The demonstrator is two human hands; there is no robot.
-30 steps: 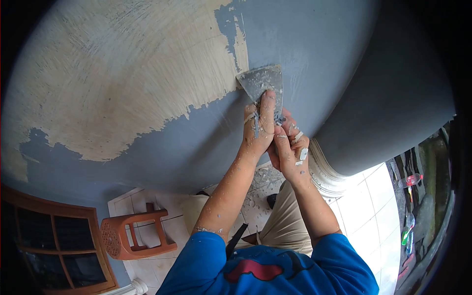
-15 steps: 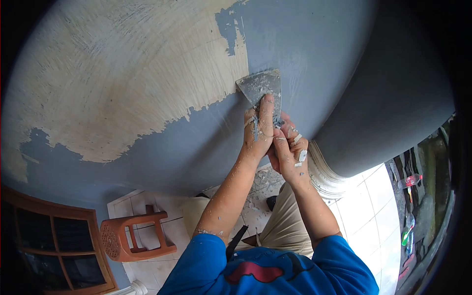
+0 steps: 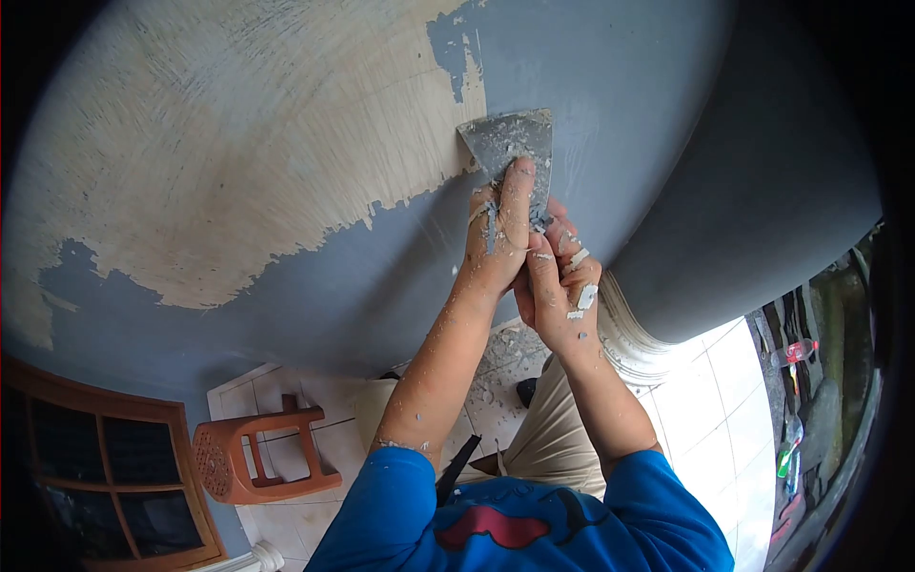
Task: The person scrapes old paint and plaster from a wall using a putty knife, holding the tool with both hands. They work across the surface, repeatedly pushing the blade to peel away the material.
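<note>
A broad metal scraper [image 3: 519, 133], speckled with paint chips, has its wide edge up at the wall. My left hand [image 3: 499, 229] is closed round it, with the thumb stretched along the blade. Just below and to the right, my right hand [image 3: 564, 291] is closed at the lower end of the tool; its handle is hidden by my fingers. Paint flakes cling to both hands and forearms. Left of the blade lies a bared beige patch [image 3: 286, 143] with a ragged edge, while grey paint [image 3: 610, 95] covers the wall to the right.
A dark grey round column [image 3: 762, 191] with a white base [image 3: 634, 334] stands to the right. An orange plastic stool [image 3: 224, 462] is at the lower left, beside a wood-framed window [image 3: 114, 467]. Paint debris [image 3: 500, 381] lies on the white floor tiles. A bottle [image 3: 796, 352] lies far right.
Both hands and the scraper have moved a little way up the wall. The grip looks the same.
</note>
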